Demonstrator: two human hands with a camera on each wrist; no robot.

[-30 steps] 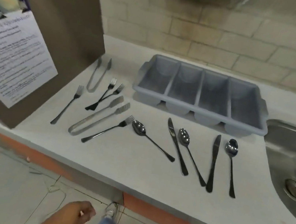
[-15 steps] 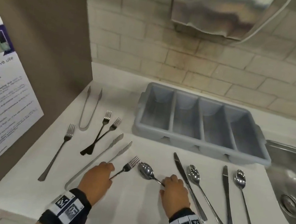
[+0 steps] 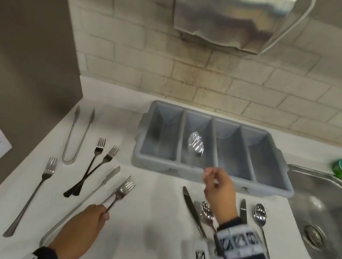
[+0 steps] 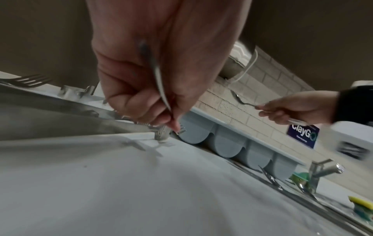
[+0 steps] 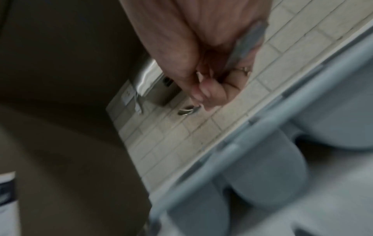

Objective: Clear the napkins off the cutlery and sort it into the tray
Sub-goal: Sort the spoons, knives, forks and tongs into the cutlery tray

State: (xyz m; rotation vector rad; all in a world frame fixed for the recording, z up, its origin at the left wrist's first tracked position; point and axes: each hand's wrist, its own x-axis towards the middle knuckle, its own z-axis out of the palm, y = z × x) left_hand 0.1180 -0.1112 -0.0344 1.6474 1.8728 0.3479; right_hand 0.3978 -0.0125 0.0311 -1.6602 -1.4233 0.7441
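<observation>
My left hand (image 3: 105, 215) pinches the handle of a fork (image 3: 124, 188) and holds it just above the white counter, tines pointing toward the tray; the left wrist view shows the fork's handle (image 4: 159, 83) running through the curled fingers. In my right hand (image 3: 208, 175) is a spoon (image 3: 196, 143), its blurred bowl hanging over the second compartment from the left of the grey four-compartment tray (image 3: 142, 138). The right wrist view shows the spoon's bowl (image 5: 188, 110) beyond the curled fingers and the tray (image 5: 262, 159) below. No napkins are in view.
On the counter lie small tongs (image 3: 77, 135), two crossed forks (image 3: 93, 166), a single fork (image 3: 33, 195), long tongs (image 3: 89, 194), two knives (image 3: 192, 210) and two spoons (image 3: 260, 216). A sink (image 3: 329, 219) is at the right, a brown cabinet side (image 3: 23, 40) at the left.
Both hands were down on the counter at the fork and spoon. The left hand has lifted the fork slightly, and the right hand has carried the spoon up over the tray.
</observation>
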